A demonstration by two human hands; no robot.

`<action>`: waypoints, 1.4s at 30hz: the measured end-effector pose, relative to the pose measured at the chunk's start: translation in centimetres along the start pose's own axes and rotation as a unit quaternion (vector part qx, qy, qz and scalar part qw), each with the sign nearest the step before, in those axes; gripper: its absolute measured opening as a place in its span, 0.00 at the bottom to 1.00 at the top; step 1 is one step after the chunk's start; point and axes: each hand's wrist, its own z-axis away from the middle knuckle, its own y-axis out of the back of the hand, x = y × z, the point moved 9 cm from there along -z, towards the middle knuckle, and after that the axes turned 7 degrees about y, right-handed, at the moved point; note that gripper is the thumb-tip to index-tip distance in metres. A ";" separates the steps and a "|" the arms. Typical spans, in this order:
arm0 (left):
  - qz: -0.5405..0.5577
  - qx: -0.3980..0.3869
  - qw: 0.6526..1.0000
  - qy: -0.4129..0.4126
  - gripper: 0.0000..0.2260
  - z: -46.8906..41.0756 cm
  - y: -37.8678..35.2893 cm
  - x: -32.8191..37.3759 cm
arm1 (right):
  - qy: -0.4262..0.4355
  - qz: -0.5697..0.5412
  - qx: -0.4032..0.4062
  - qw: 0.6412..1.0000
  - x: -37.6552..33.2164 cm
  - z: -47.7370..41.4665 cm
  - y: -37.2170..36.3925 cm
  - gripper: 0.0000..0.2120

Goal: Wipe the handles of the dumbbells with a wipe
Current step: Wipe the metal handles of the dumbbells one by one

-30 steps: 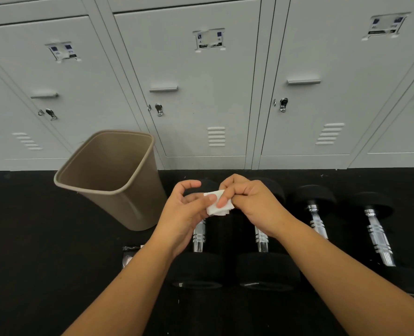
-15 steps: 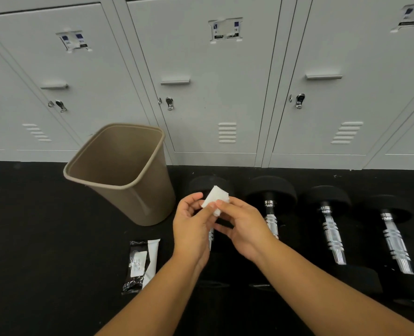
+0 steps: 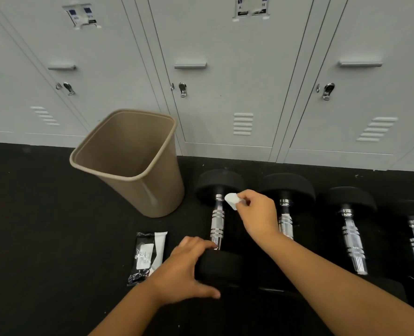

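- Since the packet (image 3: 144, 258) lies just left of our left hand (image 3: 184, 270), we judge a sideways shift of that hand could knock it. Minor.
- If that hand's hold is loose, the left dumbbell (image 3: 219, 184) could roll once rubbing starts, because its heads are round.
- The wipe (image 3: 232, 202) is small and held only at the fingertips. It could slip or bunch on the grooved handle (image 3: 217, 223), leaving the grooves unwiped.
- Our right forearm crosses above the second dumbbell (image 3: 287, 190), so dropping the arm could bump it.
- Left hand pose: palm down, fingers curved over the left dumbbell's near head, thumb spread on the near side, clamped on it.
- Right hand (image 3: 259, 214) pose: thumb and fingers pinch the wipe, which sits just beside the handle's far end, under the far head. We cannot tell whether it touches.
- The two dumbbells further right (image 3: 352, 241) have nothing on their handles.
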 end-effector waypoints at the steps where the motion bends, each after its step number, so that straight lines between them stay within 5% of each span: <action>1: -0.004 0.000 1.000 -0.004 0.35 -0.1 -0.2 -0.3 | 0.030 0.035 -0.003 0.999 -0.5 -0.1 -0.4 0.09; 8: -0.006 0.009 1.000 -0.025 0.30 -0.7 -0.8 -1.2 | 0.212 0.237 -0.085 0.944 -2.6 -1.5 -4.5 0.14; 16: -0.003 -0.013 1.000 -0.029 0.29 -1.0 -1.1 -1.7 | 0.143 0.087 -0.245 0.955 -0.2 0.9 -6.0 0.08; 23: -0.003 -0.009 0.999 -0.031 0.29 -1.1 -1.2 -1.8 | 0.160 0.085 -0.446 0.876 -1.8 4.0 -7.6 0.08; 27: -0.004 0.011 0.999 -0.034 0.27 -1.0 -1.1 -1.6 | 0.232 0.097 -0.274 0.928 -5.7 -0.7 -5.7 0.12; 29: -0.008 0.011 0.999 -0.032 0.27 -0.9 -1.1 -1.6 | 0.282 0.244 -0.241 0.896 -6.8 -1.8 -7.0 0.17; 32: -0.020 0.008 0.999 -0.032 0.28 -0.9 -1.1 -1.4 | 0.334 0.368 -0.276 0.823 -6.5 0.0 -9.5 0.17; 36: -0.019 0.010 0.999 -0.031 0.28 -1.0 -1.1 -1.6 | 0.367 0.324 -0.344 0.801 -5.1 2.6 -10.3 0.12; 42: -0.001 0.007 1.000 -0.016 0.27 -0.9 -1.2 -1.8 | 0.227 0.151 -0.445 0.853 -3.7 4.5 -9.9 0.10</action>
